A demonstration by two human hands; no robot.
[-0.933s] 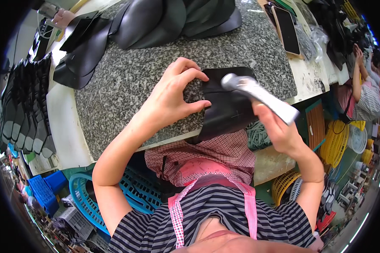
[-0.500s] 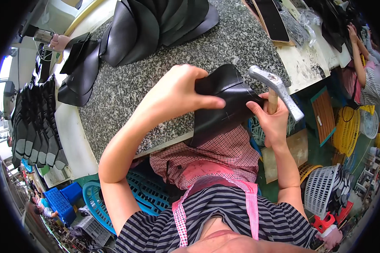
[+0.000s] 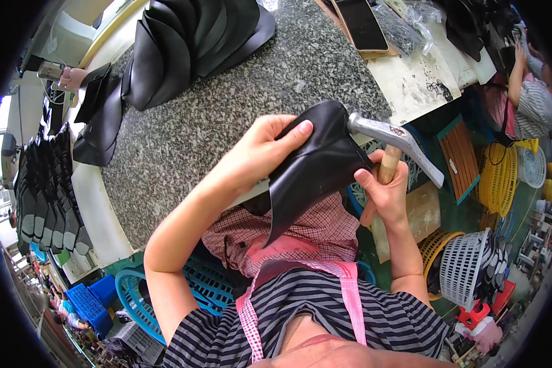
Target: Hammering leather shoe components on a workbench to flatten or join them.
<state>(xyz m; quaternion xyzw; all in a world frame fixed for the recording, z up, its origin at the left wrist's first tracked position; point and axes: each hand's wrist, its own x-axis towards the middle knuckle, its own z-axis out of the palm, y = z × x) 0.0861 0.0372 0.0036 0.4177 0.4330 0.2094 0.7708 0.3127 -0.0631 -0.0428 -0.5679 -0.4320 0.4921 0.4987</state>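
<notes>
The black leather piece [image 3: 316, 165] has come up off the granite slab [image 3: 227, 104] since a moment ago, and the hammer [image 3: 394, 144] has swung in against its right edge. From the head view, the left hand [image 3: 260, 153] grips the piece from the left, thumb on its upper face, fingers wrapped round it. The piece is folded, hanging past the slab's near edge over a checked cloth [image 3: 300, 233] on the lap. The right hand [image 3: 383, 193] is closed tight on the hammer's wooden handle, its metal head touching the leather. A stack of black pieces [image 3: 190, 43] lies at the slab's far side, well apart. A white basket [image 3: 466, 267] stands on the floor to the right.
</notes>
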